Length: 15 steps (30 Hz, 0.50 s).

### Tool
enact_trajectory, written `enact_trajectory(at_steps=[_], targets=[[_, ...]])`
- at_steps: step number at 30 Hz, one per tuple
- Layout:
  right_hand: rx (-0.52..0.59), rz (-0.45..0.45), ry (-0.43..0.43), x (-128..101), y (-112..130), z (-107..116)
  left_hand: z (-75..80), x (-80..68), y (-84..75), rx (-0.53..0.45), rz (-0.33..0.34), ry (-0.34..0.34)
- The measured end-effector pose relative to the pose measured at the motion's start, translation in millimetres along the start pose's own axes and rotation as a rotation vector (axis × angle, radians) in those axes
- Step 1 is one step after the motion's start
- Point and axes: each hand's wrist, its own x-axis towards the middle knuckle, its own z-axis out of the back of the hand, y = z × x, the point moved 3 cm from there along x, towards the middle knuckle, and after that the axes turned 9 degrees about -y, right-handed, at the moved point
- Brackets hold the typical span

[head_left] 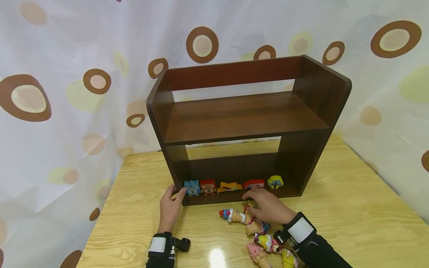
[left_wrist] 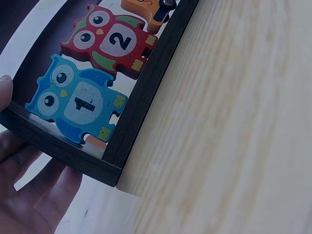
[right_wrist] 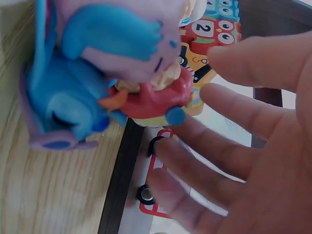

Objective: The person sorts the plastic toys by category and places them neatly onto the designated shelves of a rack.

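In the head view, the left hand (head_left: 171,207) grips the brown shelf unit (head_left: 248,115) by its left side; the right hand (head_left: 270,207) is nearer the red toy ambulance (head_left: 253,183), which lies just beyond its fingertips, lengthwise along the bottom tier's front. The left wrist view has the blue owl block (left_wrist: 80,100) beside the gripped panel. In the right wrist view, the right fingers (right_wrist: 187,151) spread loosely; contact is unclear.

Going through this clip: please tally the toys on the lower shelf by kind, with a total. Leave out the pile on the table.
Owls: 2, the blue owl and the red owl
Vehicles: 2, the yellow-orange truck and the red vehicle
Trees: 1, the yellow tree
Total: 5
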Motion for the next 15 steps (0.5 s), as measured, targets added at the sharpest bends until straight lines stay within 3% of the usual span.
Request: enact_trajectory(at_steps=[7,15], targets=[[0.055,-0.091,0.158,-3.5,-4.8,-4.4,-1.1,0.1,1.2,0.002,0.004,-0.002],[0.086,-0.123,0.200,-3.9,-9.8,-6.0,-1.1,1.4,1.6,0.004,0.011,-0.001]])
